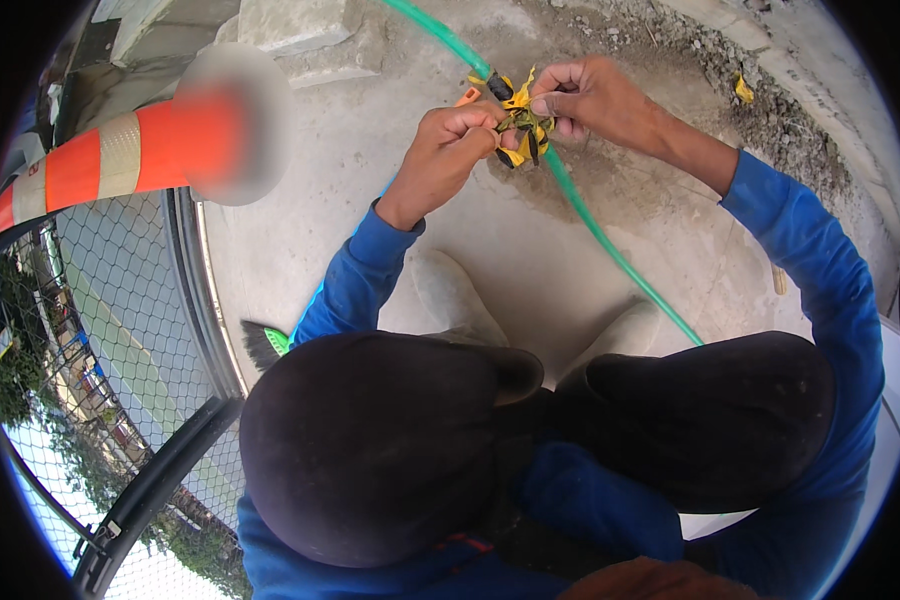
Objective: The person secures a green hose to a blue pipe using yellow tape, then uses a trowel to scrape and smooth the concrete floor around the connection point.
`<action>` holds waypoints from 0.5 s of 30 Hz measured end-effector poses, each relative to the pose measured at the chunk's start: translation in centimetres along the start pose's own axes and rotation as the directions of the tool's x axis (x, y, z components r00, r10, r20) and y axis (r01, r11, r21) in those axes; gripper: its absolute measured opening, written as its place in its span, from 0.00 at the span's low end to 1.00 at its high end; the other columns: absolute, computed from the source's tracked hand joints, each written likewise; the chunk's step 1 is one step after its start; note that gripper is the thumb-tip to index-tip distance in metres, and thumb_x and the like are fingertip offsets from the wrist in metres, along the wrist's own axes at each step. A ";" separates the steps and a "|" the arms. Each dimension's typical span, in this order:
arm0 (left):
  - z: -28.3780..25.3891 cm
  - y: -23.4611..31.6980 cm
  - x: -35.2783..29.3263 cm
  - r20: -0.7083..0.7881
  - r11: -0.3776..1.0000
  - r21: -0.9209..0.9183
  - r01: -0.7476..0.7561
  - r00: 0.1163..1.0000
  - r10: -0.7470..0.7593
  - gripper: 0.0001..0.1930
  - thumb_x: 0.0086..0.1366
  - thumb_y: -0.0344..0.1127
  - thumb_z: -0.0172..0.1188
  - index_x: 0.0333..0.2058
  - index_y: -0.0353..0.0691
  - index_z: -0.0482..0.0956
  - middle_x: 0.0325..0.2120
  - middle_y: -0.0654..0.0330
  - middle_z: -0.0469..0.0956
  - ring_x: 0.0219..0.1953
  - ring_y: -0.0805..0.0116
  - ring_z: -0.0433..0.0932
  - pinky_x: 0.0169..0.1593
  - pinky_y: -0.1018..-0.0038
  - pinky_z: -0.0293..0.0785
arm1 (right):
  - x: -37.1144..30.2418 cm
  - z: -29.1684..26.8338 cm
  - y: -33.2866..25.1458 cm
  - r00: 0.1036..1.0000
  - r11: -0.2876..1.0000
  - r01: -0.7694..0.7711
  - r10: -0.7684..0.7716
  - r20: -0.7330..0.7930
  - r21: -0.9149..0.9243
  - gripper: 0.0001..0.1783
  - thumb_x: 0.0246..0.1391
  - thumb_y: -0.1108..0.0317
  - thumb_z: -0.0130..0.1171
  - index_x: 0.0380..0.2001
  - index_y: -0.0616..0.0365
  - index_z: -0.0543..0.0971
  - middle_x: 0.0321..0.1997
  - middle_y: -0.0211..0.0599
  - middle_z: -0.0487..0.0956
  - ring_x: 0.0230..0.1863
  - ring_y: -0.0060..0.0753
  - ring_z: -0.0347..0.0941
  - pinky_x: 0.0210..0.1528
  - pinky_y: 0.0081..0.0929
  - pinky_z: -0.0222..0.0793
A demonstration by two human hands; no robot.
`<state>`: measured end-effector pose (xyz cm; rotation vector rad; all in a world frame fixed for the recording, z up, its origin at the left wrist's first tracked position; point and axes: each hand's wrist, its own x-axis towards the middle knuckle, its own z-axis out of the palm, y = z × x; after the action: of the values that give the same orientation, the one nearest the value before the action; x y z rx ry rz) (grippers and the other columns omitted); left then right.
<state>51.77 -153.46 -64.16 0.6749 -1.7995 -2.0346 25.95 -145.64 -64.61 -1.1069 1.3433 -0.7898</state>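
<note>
A bunch of yellow and black tape [530,124] is found between the two hands, at a place where the green hose [600,235] is covered by it. By the left hand [448,152], the near side of the bunch is gripped, with the thumb and the forefinger closed together on it. By the right hand [592,98], the upper right side of the tape is pinched between the thumb and the forefinger; how the other fingers are bent cannot be told exactly. Just behind the left fingers, a small orange piece [468,96] is partly hidden, so its kind cannot be told. From the bunch, the hose is extended upward to the left and also downward to the right, over the concrete floor [315,215]. Below the hands, two pale boots [454,293] are placed on the floor. Near the left sleeve, a green brush [267,343] with dark bristles is seen. Farther left, an orange post [105,160] with pale bands is shown, one end being blurred, and a wire fence [120,280] is seen below it.
</note>
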 end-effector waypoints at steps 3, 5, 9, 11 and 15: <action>-0.8 -0.8 -0.3 0.004 0.989 0.145 0.042 0.999 -0.043 0.11 0.75 0.30 0.55 0.33 0.32 0.80 0.32 0.69 0.80 0.35 0.79 0.71 0.47 0.76 0.71 | 0.3 -0.5 0.1 0.999 0.999 -0.015 0.012 -0.053 -0.045 0.10 0.69 0.68 0.66 0.40 0.65 0.89 0.29 0.28 0.84 0.26 0.16 0.78 0.29 0.22 0.75; -1.0 -0.9 -0.2 0.014 0.987 0.147 0.070 0.997 -0.073 0.11 0.75 0.30 0.55 0.32 0.33 0.80 0.30 0.70 0.79 0.35 0.80 0.72 0.50 0.74 0.73 | 0.4 -0.6 0.4 0.998 0.994 0.011 -0.018 -0.067 -0.107 0.10 0.68 0.68 0.67 0.38 0.65 0.89 0.27 0.28 0.83 0.25 0.16 0.78 0.28 0.22 0.74; -1.7 -1.5 0.2 0.024 0.990 0.125 0.069 0.997 -0.073 0.10 0.76 0.27 0.55 0.37 0.30 0.84 0.40 0.63 0.84 0.46 0.75 0.79 0.56 0.72 0.77 | 0.4 -0.8 0.5 0.996 0.986 0.005 -0.021 -0.092 -0.167 0.11 0.67 0.67 0.67 0.37 0.65 0.89 0.27 0.28 0.84 0.25 0.17 0.78 0.28 0.23 0.73; -1.2 -1.6 0.1 -0.039 0.999 0.046 0.021 0.999 -0.019 0.10 0.76 0.26 0.55 0.38 0.29 0.84 0.44 0.59 0.85 0.49 0.72 0.81 0.55 0.71 0.80 | 0.4 -0.9 0.2 0.997 0.981 0.019 -0.033 -0.072 -0.192 0.11 0.67 0.66 0.67 0.38 0.65 0.88 0.27 0.28 0.83 0.25 0.18 0.78 0.28 0.24 0.73; 0.8 -1.3 0.0 -0.192 0.980 0.109 -0.166 0.964 0.185 0.11 0.77 0.27 0.55 0.38 0.28 0.85 0.48 0.55 0.85 0.45 0.70 0.83 0.49 0.70 0.84 | -0.3 -0.8 -0.3 0.995 0.997 -0.055 0.059 -0.077 0.050 0.10 0.65 0.67 0.66 0.39 0.64 0.88 0.28 0.27 0.83 0.25 0.18 0.78 0.28 0.24 0.73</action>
<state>51.36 -152.60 -65.36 0.6932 -1.7751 -1.7135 25.19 -145.56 -64.10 -1.0046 1.4090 -0.8262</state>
